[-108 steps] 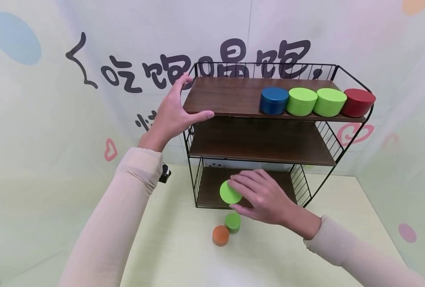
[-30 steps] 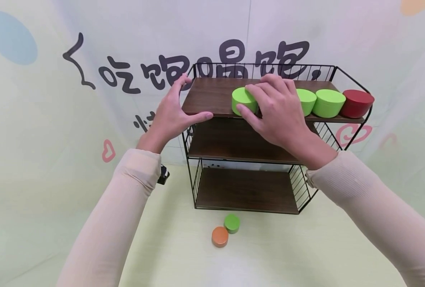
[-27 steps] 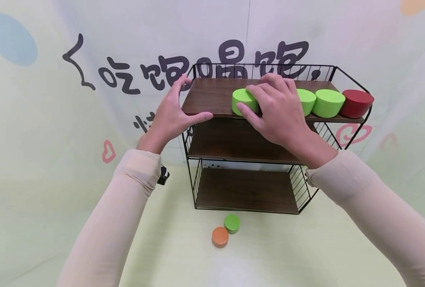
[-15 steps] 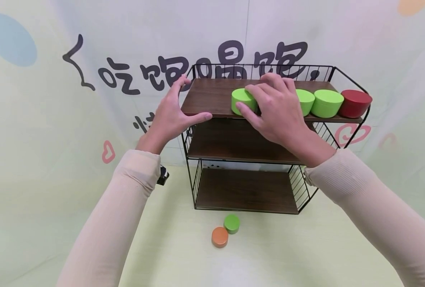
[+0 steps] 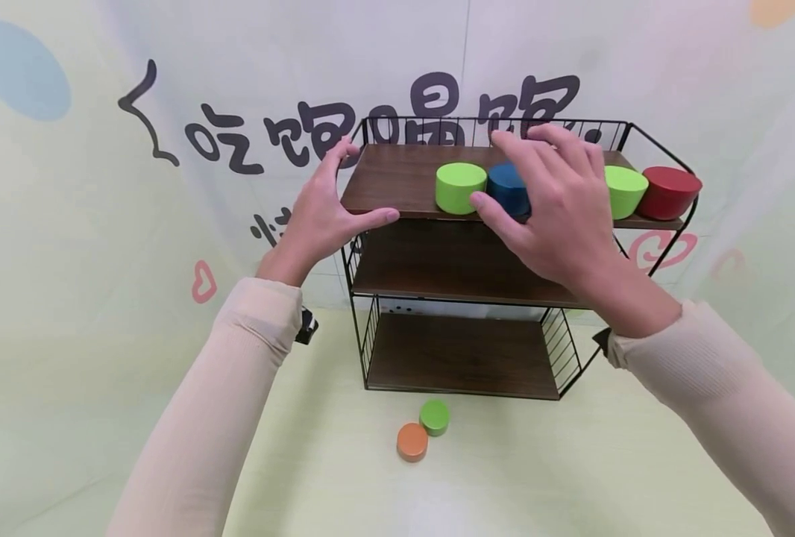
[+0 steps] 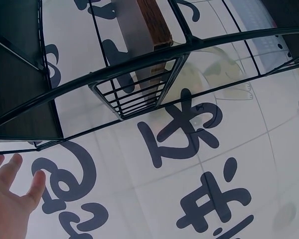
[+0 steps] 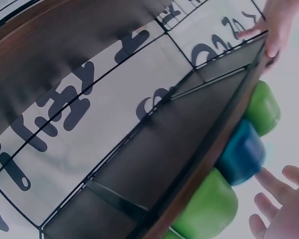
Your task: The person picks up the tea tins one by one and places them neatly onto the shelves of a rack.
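My left hand grips the left end of the top board of a three-tier wire rack, thumb along the front edge and fingers toward the back. On that board stands a light green round tin, upright, left of a blue tin. My right hand is spread loosely in front of the row with nothing in its grasp, its thumb tip near the green tin's lower right. Another light green tin and a dark red tin stand further right. In the right wrist view, fingertips overlap the blue tin.
On the pale tabletop before the rack sit a darker green tin and an orange tin, side by side. The middle board and bottom board lie below. A lettered cloth backdrop hangs behind.
My right hand brought the light green tin up from the lower level to the top board, left of the blue one, then let go and moved right. The left hand stays put.
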`<state>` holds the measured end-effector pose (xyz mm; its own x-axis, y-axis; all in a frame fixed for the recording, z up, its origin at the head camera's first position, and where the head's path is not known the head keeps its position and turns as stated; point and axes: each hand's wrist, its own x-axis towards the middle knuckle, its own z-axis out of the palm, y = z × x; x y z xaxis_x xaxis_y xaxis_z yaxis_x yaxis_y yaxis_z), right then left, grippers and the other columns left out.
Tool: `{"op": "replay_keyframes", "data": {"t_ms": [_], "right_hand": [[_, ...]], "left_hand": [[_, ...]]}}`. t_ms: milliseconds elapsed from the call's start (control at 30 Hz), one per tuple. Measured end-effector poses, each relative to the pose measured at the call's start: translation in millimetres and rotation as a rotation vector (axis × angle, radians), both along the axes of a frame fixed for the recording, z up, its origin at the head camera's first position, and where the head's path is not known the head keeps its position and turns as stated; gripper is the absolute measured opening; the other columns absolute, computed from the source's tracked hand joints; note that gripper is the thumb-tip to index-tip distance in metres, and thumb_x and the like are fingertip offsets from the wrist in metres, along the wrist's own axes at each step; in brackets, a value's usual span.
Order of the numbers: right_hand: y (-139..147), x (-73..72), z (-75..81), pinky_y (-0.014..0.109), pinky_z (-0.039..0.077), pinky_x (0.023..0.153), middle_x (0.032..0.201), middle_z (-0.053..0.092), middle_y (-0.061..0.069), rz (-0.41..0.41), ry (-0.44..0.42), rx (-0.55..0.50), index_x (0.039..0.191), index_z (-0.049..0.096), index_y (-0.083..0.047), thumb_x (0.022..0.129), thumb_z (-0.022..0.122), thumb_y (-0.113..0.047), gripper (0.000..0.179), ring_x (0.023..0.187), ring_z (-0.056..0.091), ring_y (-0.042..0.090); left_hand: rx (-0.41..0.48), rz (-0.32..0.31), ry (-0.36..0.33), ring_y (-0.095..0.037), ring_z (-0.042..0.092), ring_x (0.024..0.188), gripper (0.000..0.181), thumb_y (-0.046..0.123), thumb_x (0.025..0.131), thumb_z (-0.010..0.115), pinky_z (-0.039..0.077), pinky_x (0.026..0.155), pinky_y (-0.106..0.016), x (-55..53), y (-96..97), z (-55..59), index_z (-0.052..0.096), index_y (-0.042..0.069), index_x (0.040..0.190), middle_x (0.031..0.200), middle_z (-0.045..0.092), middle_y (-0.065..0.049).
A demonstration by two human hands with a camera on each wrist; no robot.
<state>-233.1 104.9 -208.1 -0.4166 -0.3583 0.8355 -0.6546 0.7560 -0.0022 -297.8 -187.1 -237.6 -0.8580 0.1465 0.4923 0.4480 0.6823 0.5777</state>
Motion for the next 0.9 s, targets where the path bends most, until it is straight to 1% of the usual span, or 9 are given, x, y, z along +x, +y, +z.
{"op": "replay_keyframes", "data": {"t_ms": [167, 267, 367, 467, 567, 700, 767, 900], "right_hand": [[6, 13.5, -9.5, 0.054, 0.036, 0.098, 0.120, 0.066, 0.021, 0.068, 0.134, -0.082, 0.133, 0.061, -0.004, 0.091, 0.060, -0.044, 0.057, 0.121, 0.051, 0.037], [7, 20.5, -20.7, 0.054, 0.037, 0.094, 0.116, 0.067, 0.021, 0.103, 0.165, -0.133, 0.128, 0.063, -0.003, 0.093, 0.058, -0.047, 0.057, 0.117, 0.054, 0.039], [9, 25.1, -35.2, 0.054, 0.038, 0.090, 0.116, 0.067, 0.021, 0.113, 0.155, -0.149, 0.127, 0.064, -0.002, 0.094, 0.057, -0.050, 0.059, 0.115, 0.055, 0.040], [11, 27.3, -49.0, 0.054, 0.038, 0.088, 0.120, 0.066, 0.021, 0.113, 0.135, -0.149, 0.128, 0.063, -0.001, 0.094, 0.056, -0.052, 0.061, 0.115, 0.055, 0.040], [12, 29.0, -61.0, 0.053, 0.038, 0.091, 0.121, 0.065, 0.020, 0.114, 0.129, -0.168, 0.127, 0.063, -0.001, 0.094, 0.057, -0.051, 0.061, 0.115, 0.055, 0.040], [13, 31.8, -76.3, 0.052, 0.039, 0.094, 0.121, 0.065, 0.020, 0.124, 0.121, -0.157, 0.127, 0.063, 0.000, 0.094, 0.059, -0.048, 0.059, 0.115, 0.056, 0.040], [14, 32.7, -84.7, 0.053, 0.039, 0.093, 0.120, 0.065, 0.020, 0.135, 0.106, -0.135, 0.128, 0.063, 0.000, 0.094, 0.059, -0.047, 0.058, 0.115, 0.056, 0.040], [14, 34.0, -103.5, 0.053, 0.039, 0.085, 0.119, 0.066, 0.020, 0.156, 0.069, -0.114, 0.127, 0.063, 0.000, 0.095, 0.058, -0.047, 0.057, 0.112, 0.057, 0.040]], "left_hand": [[-0.001, -0.001, 0.001, -0.001, 0.027, 0.142, 0.115, 0.062, 0.068, 0.084, 0.028, 0.115, -0.032, -0.1, -0.1, 0.4, 0.024, 0.022, 0.158, 0.154, 0.035, 0.015], [-0.001, -0.002, 0.003, -0.001, 0.026, 0.143, 0.115, 0.061, 0.068, 0.084, 0.027, 0.115, -0.033, -0.5, -0.3, 0.7, 0.024, 0.021, 0.158, 0.156, 0.034, 0.013], [-0.005, -0.001, 0.004, 0.000, 0.025, 0.143, 0.115, 0.061, 0.068, 0.084, 0.027, 0.115, -0.031, -0.6, -0.1, 1.0, 0.024, 0.022, 0.158, 0.157, 0.033, 0.012], [-0.006, 0.004, 0.001, 0.001, 0.026, 0.143, 0.115, 0.061, 0.068, 0.084, 0.027, 0.115, -0.030, -0.5, 0.0, 0.8, 0.024, 0.023, 0.158, 0.156, 0.034, 0.014], [-0.004, 0.005, 0.003, 0.001, 0.026, 0.142, 0.113, 0.061, 0.068, 0.084, 0.027, 0.115, -0.031, -0.1, -0.1, 0.3, 0.025, 0.023, 0.157, 0.154, 0.034, 0.016], [0.000, 0.003, 0.006, 0.001, 0.027, 0.142, 0.112, 0.061, 0.068, 0.084, 0.028, 0.115, -0.031, -0.2, -0.1, -0.6, 0.027, 0.024, 0.157, 0.154, 0.035, 0.016], [0.000, 0.004, 0.008, 0.001, 0.027, 0.142, 0.112, 0.061, 0.068, 0.084, 0.028, 0.115, -0.031, -0.4, 0.2, -0.6, 0.027, 0.025, 0.157, 0.154, 0.035, 0.015], [-0.001, 0.003, 0.010, 0.000, 0.027, 0.142, 0.113, 0.061, 0.068, 0.084, 0.027, 0.115, -0.032, -0.7, 0.4, -0.7, 0.026, 0.024, 0.157, 0.155, 0.035, 0.014]]}}
